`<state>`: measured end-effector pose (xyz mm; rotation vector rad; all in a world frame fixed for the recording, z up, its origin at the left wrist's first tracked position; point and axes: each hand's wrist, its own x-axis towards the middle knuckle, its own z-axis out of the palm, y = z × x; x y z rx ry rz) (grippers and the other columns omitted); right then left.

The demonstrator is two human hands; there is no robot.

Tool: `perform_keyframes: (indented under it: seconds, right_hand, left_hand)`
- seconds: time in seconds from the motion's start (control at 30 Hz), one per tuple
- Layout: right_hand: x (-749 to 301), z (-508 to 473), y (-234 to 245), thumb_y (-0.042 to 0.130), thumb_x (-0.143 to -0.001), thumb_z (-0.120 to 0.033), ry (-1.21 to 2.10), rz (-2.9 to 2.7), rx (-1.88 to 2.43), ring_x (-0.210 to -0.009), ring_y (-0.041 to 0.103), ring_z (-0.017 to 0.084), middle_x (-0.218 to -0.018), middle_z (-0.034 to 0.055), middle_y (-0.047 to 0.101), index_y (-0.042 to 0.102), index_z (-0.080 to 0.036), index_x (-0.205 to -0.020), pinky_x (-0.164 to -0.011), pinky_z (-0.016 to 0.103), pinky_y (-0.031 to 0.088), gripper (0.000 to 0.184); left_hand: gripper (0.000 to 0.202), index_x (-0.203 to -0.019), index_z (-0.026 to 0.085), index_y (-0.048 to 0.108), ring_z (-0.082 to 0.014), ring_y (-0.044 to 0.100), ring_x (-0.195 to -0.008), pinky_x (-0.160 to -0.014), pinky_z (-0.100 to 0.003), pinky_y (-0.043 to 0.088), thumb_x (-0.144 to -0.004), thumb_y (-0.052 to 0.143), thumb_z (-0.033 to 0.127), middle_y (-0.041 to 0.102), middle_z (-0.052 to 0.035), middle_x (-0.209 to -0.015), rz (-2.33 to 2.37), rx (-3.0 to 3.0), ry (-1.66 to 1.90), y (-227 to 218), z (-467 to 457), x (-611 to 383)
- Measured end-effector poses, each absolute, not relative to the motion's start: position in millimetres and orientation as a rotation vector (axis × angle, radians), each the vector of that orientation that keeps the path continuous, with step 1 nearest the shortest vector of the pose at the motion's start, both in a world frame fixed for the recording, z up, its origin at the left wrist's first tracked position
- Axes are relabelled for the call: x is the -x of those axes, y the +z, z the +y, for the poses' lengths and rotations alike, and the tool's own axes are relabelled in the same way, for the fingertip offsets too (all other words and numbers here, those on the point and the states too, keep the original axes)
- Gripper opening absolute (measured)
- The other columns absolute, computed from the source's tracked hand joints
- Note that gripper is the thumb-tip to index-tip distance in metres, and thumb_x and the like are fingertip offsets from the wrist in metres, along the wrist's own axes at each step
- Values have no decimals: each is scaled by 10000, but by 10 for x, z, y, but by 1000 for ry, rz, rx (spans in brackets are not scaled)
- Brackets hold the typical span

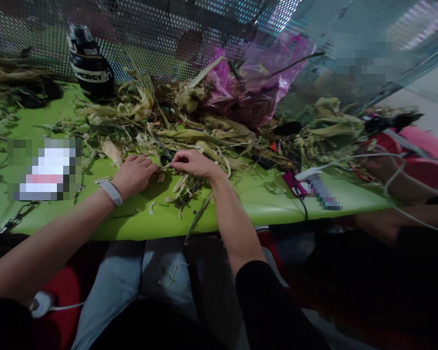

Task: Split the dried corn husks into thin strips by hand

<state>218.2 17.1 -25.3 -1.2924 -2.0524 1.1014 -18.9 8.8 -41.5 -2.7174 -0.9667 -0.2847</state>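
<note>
My left hand (136, 172), with a pale band on its wrist, rests low over the green tabletop (124, 221), its fingers curled in at the edge of a heap of dried plant matter (190, 133). Close by on the right, my right hand (194, 163) pinches a thin green plant stem (165, 166) between thumb and fingertips. The stem runs across the gap towards my left fingertips, whose grip is partly hidden. Below my right hand lies a small pile of cut stems and dry husk strips (188, 189). Loose scraps are scattered in front of me.
A black bottle (91, 73) stands at the back left, beside a metal mesh panel. Behind the heap is a pink plastic bag (251, 92). Phones lie left (49, 167) and right (323, 192), the right one near a white cable. Another person's arm (390, 175) reaches in at right.
</note>
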Motion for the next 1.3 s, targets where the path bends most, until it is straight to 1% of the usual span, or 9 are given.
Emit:
perform_keyframes:
  seconds: [0.13,0.27,0.37,0.53,0.63,0.87,1.0,1.1,1.3]
  right_hand:
    - [-2161,157,-211,640,-817,-346,905,-2025,1315,-679,489,121,-745,2,588,623,-155,-792,-643,265,390,194]
    - [-2059,79,-146,661,-811,-344,658,-1982,1230,-759,487,134,-936,49,588,604,-171,-752,-707,290,423,192]
    - [-1950,15,-146,637,-843,-375,843,-1922,1097,-729,493,113,-1037,62,600,544,-183,-762,-652,265,444,228]
    - [-1864,12,-233,546,-915,-465,1320,-1756,1002,-493,419,54,-919,9,642,436,-217,-869,-442,205,323,275]
    - [-1896,51,-256,535,-932,-405,1300,-1763,1052,-471,384,51,-820,-16,619,434,-213,-866,-433,201,274,227]
    - [-1987,135,-276,561,-916,-286,1128,-1796,1240,-571,429,80,-698,-26,573,479,-188,-803,-536,212,333,170]
    - [-1941,156,-342,581,-924,-343,1300,-1702,1256,-470,373,50,-712,-42,576,452,-202,-821,-458,195,284,217]
    - [-1888,142,-357,584,-929,-305,1417,-1657,1223,-417,356,34,-688,-57,564,451,-199,-829,-405,178,252,197]
    - [-1855,89,-303,529,-929,-233,1627,-1409,1115,-349,307,7,-720,-55,593,449,-190,-808,-330,170,165,152]
  left_hand:
    - [200,-902,157,641,-271,618,-889,-741,-386,361,-932,447,194,700,-116,-901,-1023,2713,-293,-421,96,185]
    - [212,-929,160,653,-255,618,-867,-740,-374,358,-917,442,173,711,-113,-899,-1040,2768,-310,-398,99,187]
    - [260,-992,151,662,-257,623,-887,-764,-378,368,-942,413,205,720,-114,-952,-1024,2840,-314,-390,113,199]
    - [275,-1022,128,671,-283,628,-895,-783,-412,385,-906,427,183,717,-133,-940,-987,2907,-293,-383,136,207]
    - [239,-938,154,682,-274,624,-862,-780,-415,384,-878,451,168,710,-125,-879,-1000,2918,-306,-376,144,206]
    - [220,-838,163,648,-253,595,-842,-739,-394,388,-905,439,160,678,-103,-828,-958,2842,-330,-342,117,234]
    - [306,-847,185,628,-241,588,-909,-811,-386,447,-990,383,299,687,-112,-984,-921,2896,-683,-303,104,228]
    - [285,-862,179,609,-218,598,-969,-888,-366,474,-992,379,287,677,-126,-1056,-794,3114,-933,-292,101,200]
    - [241,-830,181,571,-163,643,-741,-701,-298,516,-969,422,308,665,-77,-852,-854,3530,-880,-289,56,180]
